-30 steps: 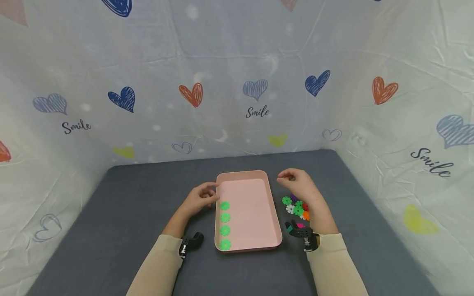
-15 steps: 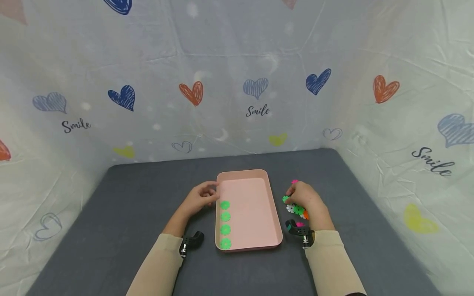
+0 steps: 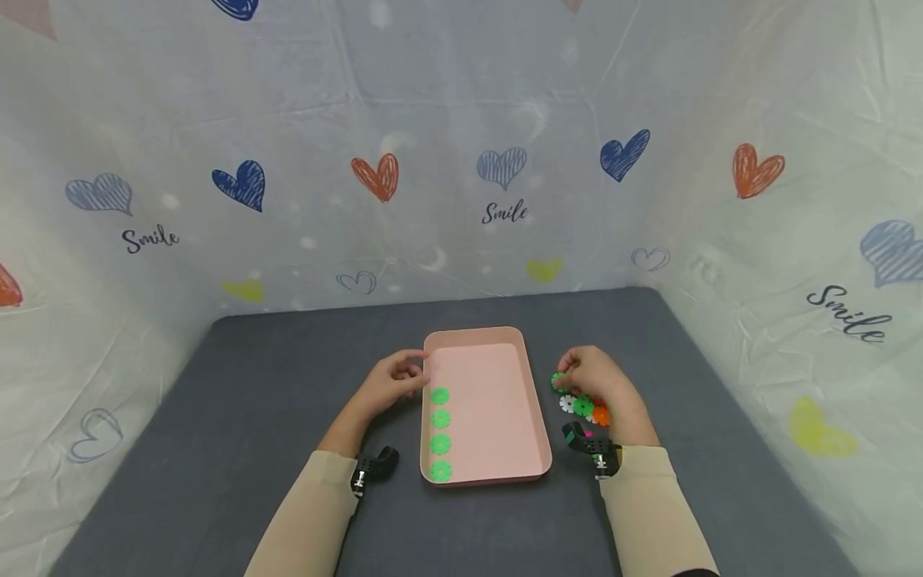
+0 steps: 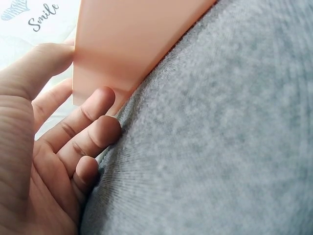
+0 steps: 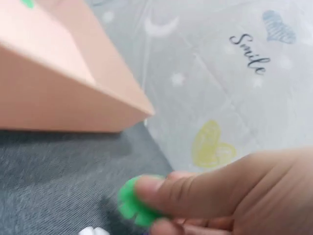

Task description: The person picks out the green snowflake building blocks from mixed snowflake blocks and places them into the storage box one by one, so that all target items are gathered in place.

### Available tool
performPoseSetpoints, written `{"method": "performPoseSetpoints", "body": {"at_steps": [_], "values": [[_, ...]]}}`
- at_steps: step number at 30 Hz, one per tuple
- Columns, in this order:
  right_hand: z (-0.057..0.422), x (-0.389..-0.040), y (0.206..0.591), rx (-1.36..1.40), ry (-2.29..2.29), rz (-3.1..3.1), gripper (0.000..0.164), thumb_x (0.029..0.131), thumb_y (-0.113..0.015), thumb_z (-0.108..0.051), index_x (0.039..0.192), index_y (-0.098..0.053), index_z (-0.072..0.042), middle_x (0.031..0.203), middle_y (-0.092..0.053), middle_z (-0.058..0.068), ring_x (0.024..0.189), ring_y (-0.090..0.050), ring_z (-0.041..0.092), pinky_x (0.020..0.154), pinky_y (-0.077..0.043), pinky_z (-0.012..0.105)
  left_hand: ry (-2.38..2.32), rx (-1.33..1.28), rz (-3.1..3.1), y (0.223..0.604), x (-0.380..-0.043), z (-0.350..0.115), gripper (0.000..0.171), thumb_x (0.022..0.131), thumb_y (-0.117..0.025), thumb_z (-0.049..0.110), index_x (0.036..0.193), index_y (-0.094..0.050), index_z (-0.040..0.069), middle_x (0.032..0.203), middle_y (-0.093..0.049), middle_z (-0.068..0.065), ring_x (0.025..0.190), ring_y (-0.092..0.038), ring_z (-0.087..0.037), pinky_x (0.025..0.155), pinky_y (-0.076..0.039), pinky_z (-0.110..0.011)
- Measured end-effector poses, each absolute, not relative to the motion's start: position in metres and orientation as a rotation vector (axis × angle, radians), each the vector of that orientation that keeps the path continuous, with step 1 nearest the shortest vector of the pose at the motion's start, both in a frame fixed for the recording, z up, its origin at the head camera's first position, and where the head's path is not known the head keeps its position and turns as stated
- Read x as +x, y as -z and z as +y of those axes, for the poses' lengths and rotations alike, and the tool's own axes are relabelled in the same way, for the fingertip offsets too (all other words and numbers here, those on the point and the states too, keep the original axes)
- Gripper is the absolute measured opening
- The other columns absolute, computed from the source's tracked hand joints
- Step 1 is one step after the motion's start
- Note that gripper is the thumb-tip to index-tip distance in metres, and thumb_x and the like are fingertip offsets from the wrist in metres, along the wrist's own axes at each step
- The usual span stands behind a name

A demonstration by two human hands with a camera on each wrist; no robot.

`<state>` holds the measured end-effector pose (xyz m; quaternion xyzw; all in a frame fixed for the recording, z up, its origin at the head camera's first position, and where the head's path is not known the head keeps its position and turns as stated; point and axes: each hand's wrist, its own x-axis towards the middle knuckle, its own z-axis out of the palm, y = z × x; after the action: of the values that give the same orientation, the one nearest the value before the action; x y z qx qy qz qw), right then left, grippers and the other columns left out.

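My right hand [image 3: 598,377] pinches a green snowflake disc [image 5: 131,203] between thumb and fingers, to the right of the pink tray [image 3: 493,417]. Under and beside that hand lies a small pile of discs: a white one [image 3: 567,403], a green one [image 3: 583,405] and an orange one [image 3: 601,415], with others partly hidden. At the tray's left side, my left hand [image 3: 389,383] touches the rim with thumb and forefinger; its other fingers are loosely bent by the outer wall [image 4: 112,63]. Several green discs [image 3: 441,419] form a column along the tray's left edge, inside.
Dark grey cloth [image 3: 303,385] covers the table. A pink disc [image 3: 587,433] shows beside the right wrist camera mount [image 3: 587,445]. Behind and at the sides hangs a pale curtain [image 3: 433,96] printed with hearts.
My right hand has come down and back toward the pile and taken hold of a green disc, which is now slightly shifted. The left hand keeps its place at the rim.
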<state>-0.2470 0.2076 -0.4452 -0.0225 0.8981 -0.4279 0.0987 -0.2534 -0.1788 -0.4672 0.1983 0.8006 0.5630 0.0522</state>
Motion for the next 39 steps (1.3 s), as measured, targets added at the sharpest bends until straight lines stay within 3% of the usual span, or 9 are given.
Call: {"method": "performPoseSetpoints", "body": {"at_steps": [4, 8, 15, 23, 27, 31, 33, 36, 39], "values": [[0.204, -0.251, 0.436, -0.095, 1.496, 2.559, 0.035, 0.101, -0.066, -0.007, 0.135, -0.063, 0.001, 0.109, -0.068, 0.020, 0.081, -0.070, 0.031, 0.078, -0.058, 0.036, -1.715, 0.596, 2.453, 0.466, -0.252, -0.177, 0.049, 0.094, -0.073, 0.002, 0.138, -0.055, -0.011, 0.093, -0.067, -0.019, 0.067, -0.059, -0.034, 0.059, -0.045, -0.033], [0.193, -0.255, 0.424, -0.139, 1.668, 2.455, 0.041, 0.103, -0.062, -0.004, 0.144, -0.058, -0.001, 0.134, -0.061, 0.024, 0.099, -0.071, 0.033, 0.088, -0.056, 0.039, -1.712, 0.600, 2.464, 0.466, -0.252, -0.176, 0.048, 0.095, -0.073, 0.001, 0.137, -0.055, -0.012, 0.092, -0.067, -0.019, 0.068, -0.058, -0.038, 0.058, -0.044, -0.031], [0.156, -0.264, 0.392, -0.360, 1.649, 2.371, 0.050, 0.097, -0.069, -0.002, 0.146, -0.056, -0.002, 0.132, -0.062, 0.019, 0.113, -0.067, 0.029, 0.097, -0.052, 0.044, -1.700, 0.579, 2.481, 0.468, -0.252, -0.178, 0.048, 0.095, -0.072, 0.003, 0.137, -0.055, -0.012, 0.091, -0.068, -0.016, 0.067, -0.059, -0.036, 0.057, -0.043, -0.030], [0.102, -0.276, 0.388, -0.573, 1.263, 2.475, 0.047, 0.095, -0.074, -0.004, 0.140, -0.062, -0.001, 0.116, -0.069, 0.012, 0.104, -0.069, 0.023, 0.094, -0.052, 0.038, -1.691, 0.571, 2.473, 0.476, -0.259, -0.178, 0.048, 0.095, -0.073, 0.005, 0.138, -0.055, -0.010, 0.092, -0.068, -0.015, 0.067, -0.060, -0.028, 0.061, -0.047, -0.034], [0.075, -0.280, 0.399, -0.663, 1.002, 2.540, 0.043, 0.096, -0.075, -0.009, 0.137, -0.065, -0.001, 0.099, -0.072, 0.010, 0.085, -0.069, 0.023, 0.080, -0.051, 0.033, -1.690, 0.544, 2.509, 0.494, -0.271, -0.181, 0.048, 0.096, -0.073, 0.007, 0.139, -0.056, -0.007, 0.091, -0.068, -0.011, 0.065, -0.059, -0.022, 0.060, -0.046, -0.034], [0.056, -0.284, 0.415, -0.685, 0.852, 2.591, 0.039, 0.094, -0.074, -0.003, 0.132, -0.069, -0.003, 0.111, -0.072, 0.013, 0.077, -0.061, 0.019, 0.068, -0.046, 0.028, -1.697, 0.530, 2.509, 0.504, -0.275, -0.184, 0.049, 0.096, -0.075, 0.013, 0.139, -0.058, -0.001, 0.090, -0.068, -0.006, 0.064, -0.058, -0.019, 0.058, -0.044, -0.031], [0.048, -0.287, 0.422, -0.701, 0.799, 2.632, 0.039, 0.092, -0.072, 0.001, 0.131, -0.069, -0.002, 0.122, -0.070, 0.013, 0.075, -0.055, 0.015, 0.066, -0.042, 0.025, -1.701, 0.537, 2.498, 0.500, -0.273, -0.183, 0.049, 0.096, -0.075, 0.012, 0.139, -0.058, -0.002, 0.091, -0.068, -0.008, 0.066, -0.060, -0.023, 0.058, -0.045, -0.032], [0.038, -0.289, 0.430, -0.691, 0.781, 2.651, 0.042, 0.091, -0.066, 0.007, 0.132, -0.068, 0.001, 0.124, -0.069, 0.014, 0.070, -0.048, 0.017, 0.065, -0.037, 0.027, -1.704, 0.550, 2.490, 0.500, -0.274, -0.182, 0.049, 0.096, -0.075, 0.010, 0.139, -0.057, -0.004, 0.092, -0.069, -0.010, 0.067, -0.060, -0.029, 0.058, -0.045, -0.033], [0.031, -0.289, 0.435, -0.677, 0.767, 2.659, 0.040, 0.090, -0.068, 0.007, 0.129, -0.069, 0.002, 0.121, -0.070, 0.014, 0.072, -0.051, 0.018, 0.066, -0.039, 0.027, -1.696, 0.553, 2.492, 0.499, -0.275, -0.182, 0.049, 0.096, -0.075, 0.011, 0.139, -0.058, -0.002, 0.092, -0.069, -0.009, 0.067, -0.060, -0.027, 0.058, -0.045, -0.032]]}}
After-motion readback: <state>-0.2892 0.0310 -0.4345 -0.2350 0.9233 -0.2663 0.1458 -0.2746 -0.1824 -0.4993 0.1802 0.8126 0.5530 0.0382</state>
